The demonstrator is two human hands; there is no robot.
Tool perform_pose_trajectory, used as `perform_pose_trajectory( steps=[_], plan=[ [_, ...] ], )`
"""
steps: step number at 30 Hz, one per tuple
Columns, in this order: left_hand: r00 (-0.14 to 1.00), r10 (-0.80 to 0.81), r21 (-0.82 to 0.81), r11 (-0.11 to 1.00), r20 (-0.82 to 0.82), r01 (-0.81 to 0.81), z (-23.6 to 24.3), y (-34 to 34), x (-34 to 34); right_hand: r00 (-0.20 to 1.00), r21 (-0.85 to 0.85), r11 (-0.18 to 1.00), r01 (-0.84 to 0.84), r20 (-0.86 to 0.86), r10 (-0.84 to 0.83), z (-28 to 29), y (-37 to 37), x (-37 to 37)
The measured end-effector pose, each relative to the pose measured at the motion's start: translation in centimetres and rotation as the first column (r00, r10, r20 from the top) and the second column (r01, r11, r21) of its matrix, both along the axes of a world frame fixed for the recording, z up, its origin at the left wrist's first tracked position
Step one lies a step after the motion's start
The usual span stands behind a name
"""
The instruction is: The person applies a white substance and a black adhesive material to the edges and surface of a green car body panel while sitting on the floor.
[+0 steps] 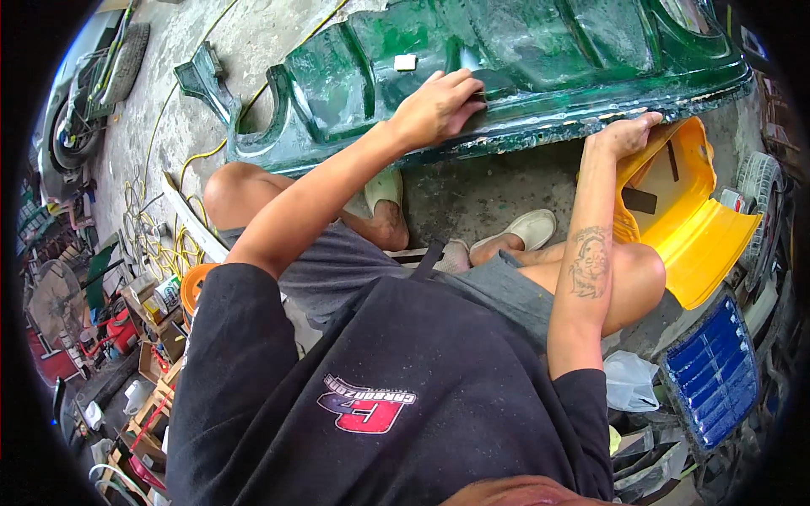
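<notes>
A large green moulded panel (515, 59), glossy in places and scuffed pale in others, lies in front of me with its chipped edge towards my knees. My left hand (443, 105) is on the panel near that edge, fingers bent and closed; a small dark thing seems to sit between thumb and fingers, too small to name. Farther right, my right hand (629, 137) grips the near edge, its fingers partly hidden. On the panel beyond my left hand rests a small off-white block (405, 62).
Right of my leg stands a yellow moulded part (709, 244), with a blue slatted panel (711, 371) and a plastic bag (631, 381) nearer. Yellow cord (181, 253) loops over the concrete at left, near an orange round container (196, 287) and a fan (57, 299).
</notes>
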State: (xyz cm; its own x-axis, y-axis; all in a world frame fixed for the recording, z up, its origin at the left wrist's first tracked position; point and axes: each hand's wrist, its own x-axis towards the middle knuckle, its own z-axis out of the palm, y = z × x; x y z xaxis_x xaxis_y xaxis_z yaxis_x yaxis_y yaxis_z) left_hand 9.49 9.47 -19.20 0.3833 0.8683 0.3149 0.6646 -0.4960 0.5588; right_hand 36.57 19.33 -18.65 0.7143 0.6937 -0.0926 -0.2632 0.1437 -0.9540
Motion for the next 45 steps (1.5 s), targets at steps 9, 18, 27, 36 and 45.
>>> perform_pose_trajectory(
  steps=[9,18,27,36,45],
  plan=[
    [0.999,0.033,-0.050,0.998,0.032,-0.031,0.1,0.1,0.8,0.998,-0.063,0.998,0.011,0.056,-0.008,0.8,-0.4,-0.2],
    [0.995,0.089,0.064,0.994,0.033,-0.091,0.6,3.6,4.5,0.999,-0.039,0.999,-0.026,-0.031,0.025,1.7,-0.4,-2.0],
    [0.994,0.107,0.030,0.994,-0.033,-0.106,1.0,3.5,4.2,1.000,-0.036,0.999,-0.023,-0.018,0.023,0.4,0.4,-1.5],
    [0.998,0.048,-0.073,0.996,0.048,-0.044,0.7,-0.2,0.6,1.000,-0.116,0.993,0.021,0.010,-0.020,1.3,-0.4,-0.5],
    [0.862,0.288,-0.027,0.952,0.416,-0.305,2.9,2.2,3.9,0.978,-0.016,0.979,-0.204,-0.046,0.203,0.6,-0.6,1.8]
  ],
)
